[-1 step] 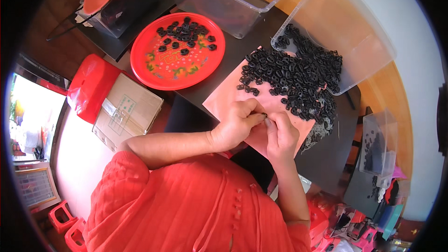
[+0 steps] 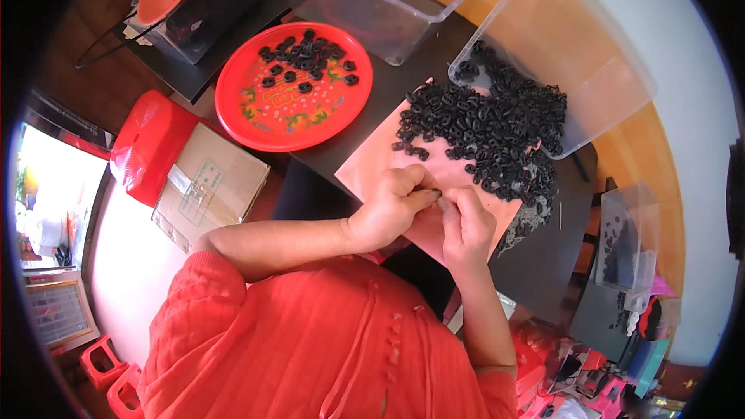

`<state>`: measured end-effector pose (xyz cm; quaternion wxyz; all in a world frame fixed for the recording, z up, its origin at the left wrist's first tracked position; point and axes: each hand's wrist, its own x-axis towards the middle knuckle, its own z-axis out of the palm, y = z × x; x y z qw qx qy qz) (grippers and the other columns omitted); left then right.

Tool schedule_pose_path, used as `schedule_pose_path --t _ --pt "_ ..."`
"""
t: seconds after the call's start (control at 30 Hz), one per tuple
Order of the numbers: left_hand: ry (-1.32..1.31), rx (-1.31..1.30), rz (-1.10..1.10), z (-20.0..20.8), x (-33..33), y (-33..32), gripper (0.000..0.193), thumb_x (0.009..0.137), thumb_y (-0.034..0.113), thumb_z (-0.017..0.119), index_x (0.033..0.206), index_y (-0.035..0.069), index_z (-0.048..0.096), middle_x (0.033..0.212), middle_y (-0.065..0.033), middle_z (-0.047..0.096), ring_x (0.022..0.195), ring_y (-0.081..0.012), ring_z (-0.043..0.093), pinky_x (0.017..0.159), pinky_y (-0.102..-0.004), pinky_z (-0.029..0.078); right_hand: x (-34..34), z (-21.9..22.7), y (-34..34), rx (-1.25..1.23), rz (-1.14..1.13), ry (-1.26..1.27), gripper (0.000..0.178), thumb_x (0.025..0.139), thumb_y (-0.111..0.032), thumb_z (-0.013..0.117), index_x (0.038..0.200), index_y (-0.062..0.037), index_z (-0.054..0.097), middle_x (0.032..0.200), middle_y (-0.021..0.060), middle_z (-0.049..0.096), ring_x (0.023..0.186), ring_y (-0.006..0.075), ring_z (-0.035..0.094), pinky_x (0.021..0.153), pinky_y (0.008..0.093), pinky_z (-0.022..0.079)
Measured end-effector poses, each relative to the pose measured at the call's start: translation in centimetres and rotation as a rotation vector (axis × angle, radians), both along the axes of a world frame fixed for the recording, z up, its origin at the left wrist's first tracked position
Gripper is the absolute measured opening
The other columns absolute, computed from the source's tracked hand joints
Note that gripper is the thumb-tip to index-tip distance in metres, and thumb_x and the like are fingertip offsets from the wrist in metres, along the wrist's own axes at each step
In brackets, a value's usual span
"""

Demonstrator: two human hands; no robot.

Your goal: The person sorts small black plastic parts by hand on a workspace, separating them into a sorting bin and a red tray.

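Observation:
My left hand [image 2: 386, 208] is closed, thumb and forefinger pinching a small black part [image 2: 437, 195]. Facing it, my right hand [image 2: 470, 225] has its thumb and forefinger closed on the other side of the same part, which the fingertips mostly hide. Both hands are over the near side of a pink sheet [image 2: 380, 144]. Beyond them, a heap of black looped rubber-like pieces [image 2: 481, 132] covers much of the sheet and runs back into a tipped clear plastic bin [image 2: 578, 31]. Several similar pieces lie in a round red tray [image 2: 272, 133] at the far left.
Under the sheet is a dark table [image 2: 535, 271], with grey stringy scraps [image 2: 525, 231] beside the heap. Another clear bin [image 2: 372, 19] stands at the back. A cardboard box [image 2: 217, 186] and a red plastic object [image 2: 147, 147] are to the left, a smaller clear container [image 2: 628, 221] to the right.
The whole view has shifted very slightly. Both hands keep the same pinch on the small black part.

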<state>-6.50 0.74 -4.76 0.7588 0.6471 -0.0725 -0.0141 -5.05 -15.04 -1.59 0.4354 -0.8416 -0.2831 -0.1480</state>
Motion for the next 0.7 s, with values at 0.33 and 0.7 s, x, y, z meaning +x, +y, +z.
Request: schedule_pose_path --t 0.33,0.7 --pt "0.224 -0.078 -0.118 1.9 -0.1 0.9 0.008 0.097 0.009 0.059 0.095 0.002 0.058 0.077 0.0011 0.056 0.066 -0.0051 0.054 0.055 -0.0216 0.046 9.4 2.1 0.2 -0.428 -0.102 -0.147 0.008 0.082 -0.012 0.070 0.088 -0.0075 0.066 0.077 0.0067 0.065 0.063 0.0214 0.063 0.059 0.0322 0.048" --pt "0.229 -0.114 -0.140 0.8 0.0 1.1 0.010 0.097 0.010 0.060 0.096 0.001 0.057 0.080 -0.0003 0.057 0.071 -0.0071 0.056 0.060 -0.0226 0.050 10.8 0.3 -0.3 -0.701 -0.209 -0.318 0.013 0.086 -0.017 0.065 0.090 -0.0067 0.059 0.089 0.0107 0.061 0.075 0.0291 0.065 0.059 0.0418 0.053"
